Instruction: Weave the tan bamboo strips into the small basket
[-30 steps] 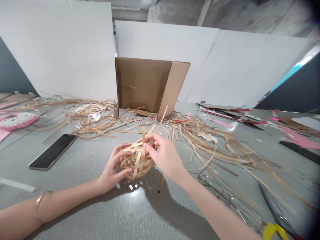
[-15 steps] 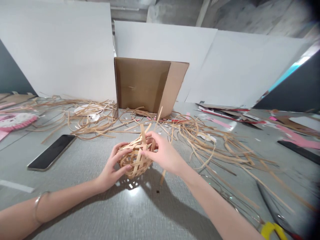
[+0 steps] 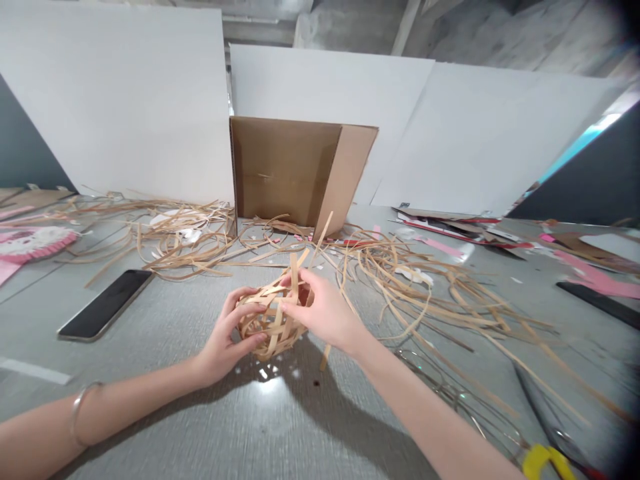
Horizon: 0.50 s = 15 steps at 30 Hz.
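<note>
A small round woven basket (image 3: 273,330) of pale flat strips is held just above the grey table in the middle of the view. My left hand (image 3: 233,330) grips its left side, fingers over the top and thumb low on the near side. At its upper right, my right hand (image 3: 320,307) pinches a strip (image 3: 294,272) that stands up from the weave. Other strip ends stick out behind and below my right hand. The far side of the basket is hidden.
Loose strips lie in tangles at the left (image 3: 185,240) and right (image 3: 395,280). An open cardboard box (image 3: 285,173) stands behind. A phone (image 3: 106,305) lies left; yellow-handled scissors (image 3: 545,460) and thin wires (image 3: 450,393) lie at the lower right.
The upright strip between my right fingers has shifted slightly right and straightened. My right hand has turned a little, and the long strip end behind it has tilted further right.
</note>
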### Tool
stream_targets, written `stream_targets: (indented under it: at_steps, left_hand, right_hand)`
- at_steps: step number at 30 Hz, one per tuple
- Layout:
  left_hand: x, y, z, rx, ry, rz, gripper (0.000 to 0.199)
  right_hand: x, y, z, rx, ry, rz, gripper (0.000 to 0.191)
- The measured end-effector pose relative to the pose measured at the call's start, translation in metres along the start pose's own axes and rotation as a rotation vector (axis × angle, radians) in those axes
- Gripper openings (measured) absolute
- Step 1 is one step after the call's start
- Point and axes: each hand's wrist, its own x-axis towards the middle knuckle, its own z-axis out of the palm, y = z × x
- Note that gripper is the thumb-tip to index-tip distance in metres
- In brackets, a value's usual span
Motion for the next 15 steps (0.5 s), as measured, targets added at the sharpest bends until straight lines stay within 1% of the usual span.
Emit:
stream_targets:
  at_steps: [5, 8, 13, 15]
  left_hand:
    - [-0.0003, 0.0001, 0.0007, 0.032, 0.001, 0.014, 0.034]
    - [-0.0007, 0.0005, 0.0008, 0.048, -0.002, 0.033, 0.035]
    - [-0.001, 0.0015, 0.001, 0.063, -0.008, 0.046, 0.037]
    - [-0.0013, 0.0014, 0.001, 0.064, -0.009, 0.046, 0.037]
  right_hand:
    - [0.0003, -0.0006, -0.0014, 0.085, -0.025, 0.025, 0.016]
    - [0.0001, 0.001, -0.0004, 0.081, -0.023, 0.022, 0.017]
    - [0.0003, 0.0038, 0.002, -0.013, 0.007, -0.071, 0.025]
    - [0.0005, 0.0039, 0.0019, -0.023, 0.013, -0.096, 0.026]
